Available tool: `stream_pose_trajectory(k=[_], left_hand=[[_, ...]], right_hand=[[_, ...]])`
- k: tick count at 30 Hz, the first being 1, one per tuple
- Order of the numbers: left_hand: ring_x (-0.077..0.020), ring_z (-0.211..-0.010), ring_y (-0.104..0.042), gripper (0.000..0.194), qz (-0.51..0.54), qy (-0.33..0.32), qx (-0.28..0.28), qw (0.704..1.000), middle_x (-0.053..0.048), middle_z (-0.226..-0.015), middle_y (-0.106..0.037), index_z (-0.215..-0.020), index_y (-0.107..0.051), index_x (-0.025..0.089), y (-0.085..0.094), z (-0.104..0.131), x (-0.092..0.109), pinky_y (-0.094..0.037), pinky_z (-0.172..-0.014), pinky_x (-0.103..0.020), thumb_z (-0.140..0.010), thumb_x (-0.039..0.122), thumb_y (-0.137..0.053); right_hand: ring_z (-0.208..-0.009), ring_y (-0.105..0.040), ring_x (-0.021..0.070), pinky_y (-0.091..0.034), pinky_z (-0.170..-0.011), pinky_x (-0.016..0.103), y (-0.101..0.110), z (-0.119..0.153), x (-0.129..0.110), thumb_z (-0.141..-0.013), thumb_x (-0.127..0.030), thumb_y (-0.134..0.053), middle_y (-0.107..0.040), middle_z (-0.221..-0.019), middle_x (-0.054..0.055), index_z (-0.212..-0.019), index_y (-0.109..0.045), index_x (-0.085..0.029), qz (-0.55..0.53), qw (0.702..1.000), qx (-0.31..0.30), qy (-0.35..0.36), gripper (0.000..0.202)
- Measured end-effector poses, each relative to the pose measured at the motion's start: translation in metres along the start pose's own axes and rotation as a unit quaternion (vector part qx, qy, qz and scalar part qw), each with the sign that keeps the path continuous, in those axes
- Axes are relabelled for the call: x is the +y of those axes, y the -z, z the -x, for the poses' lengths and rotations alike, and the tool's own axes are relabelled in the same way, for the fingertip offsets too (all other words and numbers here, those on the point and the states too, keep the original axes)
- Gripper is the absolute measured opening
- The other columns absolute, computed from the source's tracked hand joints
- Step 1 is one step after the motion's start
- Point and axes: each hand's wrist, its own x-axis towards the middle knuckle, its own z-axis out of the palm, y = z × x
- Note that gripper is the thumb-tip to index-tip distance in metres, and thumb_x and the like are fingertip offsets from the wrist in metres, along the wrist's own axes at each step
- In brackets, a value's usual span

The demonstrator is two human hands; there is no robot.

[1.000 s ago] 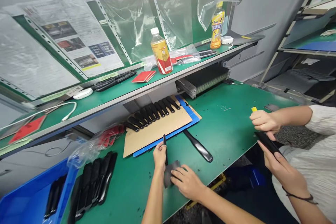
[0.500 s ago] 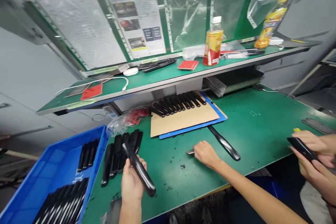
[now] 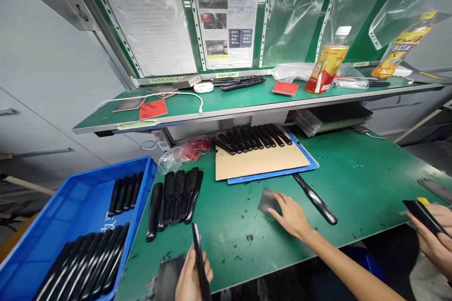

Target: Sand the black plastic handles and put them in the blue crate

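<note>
My left hand is closed around a black plastic handle piece, seen nearly edge-on at the front of the table. My right hand has its fingers spread, with thumb and fingertips resting on a thin grey square pad on the green tabletop. To the right of that hand lies a single long glossy black handle piece. Several similar black pieces lie side by side beyond my left hand. A dark grey flat pad sits beside my left wrist.
A blue bin with several black pieces stands at left. More pieces rest on a cardboard sheet at the back. A shelf with bottles and red pads overhangs the table. At far right, a co-worker's hands hold a black piece.
My right hand has gone from a fist around the grey pad to spread fingers, and the pad now lies flat. My left hand has moved down and turned its handle piece edge-on.
</note>
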Motion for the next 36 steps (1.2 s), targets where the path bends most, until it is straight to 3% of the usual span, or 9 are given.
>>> stream_pose_trajectory(k=[5,9,12,17,24,27,30,34,36], left_hand=[[-0.0063,-0.049,-0.038,0.044,0.034,-0.007,0.005,0.999,0.007,-0.068,-0.04,-0.124,-0.065,0.022,-0.024,0.018,-0.02,-0.033,-0.042,-0.019,-0.083,0.033,-0.078],[-0.0053,-0.046,-0.038,0.032,0.143,0.036,-0.028,0.989,0.007,-0.066,-0.037,-0.13,-0.06,0.015,-0.051,0.042,-0.033,-0.033,-0.039,-0.016,-0.1,0.02,-0.052],[-0.0052,-0.049,-0.041,0.037,0.201,0.065,-0.059,0.976,0.005,-0.068,-0.041,-0.137,-0.053,0.013,-0.066,0.059,-0.038,-0.033,-0.039,-0.012,-0.103,0.023,-0.046],[-0.0055,-0.051,-0.04,0.052,0.138,0.014,-0.104,0.985,0.004,-0.069,-0.042,-0.141,-0.054,0.018,-0.084,0.09,-0.047,-0.029,-0.037,-0.012,-0.091,0.027,-0.069],[-0.0023,-0.045,-0.025,0.061,0.03,-0.059,-0.1,0.993,0.01,-0.061,-0.031,-0.127,-0.065,0.017,-0.105,0.123,-0.065,-0.025,-0.039,-0.013,-0.074,0.038,-0.087],[-0.0023,-0.046,-0.025,0.06,0.02,-0.053,-0.098,0.994,0.01,-0.061,-0.032,-0.124,-0.066,0.015,-0.113,0.133,-0.069,-0.024,-0.038,-0.013,-0.073,0.038,-0.087],[-0.0014,-0.045,-0.025,0.062,0.02,-0.046,-0.086,0.995,0.01,-0.063,-0.034,-0.123,-0.065,0.015,-0.118,0.142,-0.07,-0.023,-0.036,-0.012,-0.071,0.039,-0.089],[-0.0008,-0.043,-0.027,0.053,-0.02,-0.029,-0.055,0.998,0.01,-0.064,-0.036,-0.11,-0.066,0.019,-0.117,0.145,-0.071,-0.021,-0.035,-0.012,-0.072,0.049,-0.087],[-0.0009,-0.041,-0.026,0.049,-0.04,-0.003,-0.049,0.998,0.01,-0.062,-0.035,-0.1,-0.065,0.019,-0.114,0.145,-0.074,-0.019,-0.034,-0.012,-0.071,0.053,-0.086]], right_hand=[[-0.124,-0.056,0.0306,-0.046,-0.104,0.057,-0.032,-0.046,-0.014,-0.092,-0.042,-0.067,-0.056,-0.138,0.011,-0.135,-0.054,-0.02,-0.135,0.974,0.066,-0.168,0.05],[-0.113,-0.063,0.0255,-0.055,-0.096,0.049,-0.02,-0.048,-0.014,-0.096,-0.037,-0.064,-0.06,-0.133,0.01,-0.133,-0.056,-0.02,-0.33,0.921,0.093,-0.187,0.042],[-0.103,-0.068,0.0219,-0.058,-0.089,0.044,0.007,-0.037,-0.01,-0.095,-0.035,-0.066,-0.066,-0.121,0.008,-0.128,-0.058,-0.018,-0.491,0.85,0.092,-0.169,0.038],[-0.093,-0.074,0.0269,-0.062,-0.086,0.047,0.044,-0.001,-0.012,-0.077,-0.04,-0.076,-0.077,-0.103,0.006,-0.104,-0.069,-0.019,-0.69,0.705,0.035,-0.162,0.035],[-0.132,-0.059,0.0279,-0.048,-0.112,0.055,0.068,0.047,-0.055,-0.09,-0.048,-0.05,-0.059,-0.146,0.004,-0.128,-0.061,-0.028,-0.833,0.539,-0.023,-0.122,0.044],[-0.124,-0.063,0.0275,-0.046,-0.112,0.059,0.089,0.052,-0.069,-0.09,-0.047,-0.048,-0.067,-0.133,0.004,-0.127,-0.062,-0.029,-0.874,0.476,-0.037,-0.092,0.043],[-0.091,-0.07,0.0251,-0.056,-0.094,0.059,0.105,0.068,-0.079,-0.091,-0.053,-0.042,-0.071,-0.112,0.004,-0.126,-0.061,-0.032,-0.858,0.51,-0.031,-0.052,0.046],[-0.081,-0.069,0.0268,-0.06,-0.078,0.049,0.101,0.103,-0.086,-0.092,-0.062,-0.043,-0.072,-0.097,0.009,-0.126,-0.064,-0.025,-0.702,0.71,-0.008,0.06,0.054],[-0.093,-0.07,0.0298,-0.059,-0.085,0.048,0.093,0.112,-0.086,-0.09,-0.063,-0.05,-0.074,-0.096,0.01,-0.126,-0.065,-0.023,-0.627,0.773,0.02,0.099,0.056]])
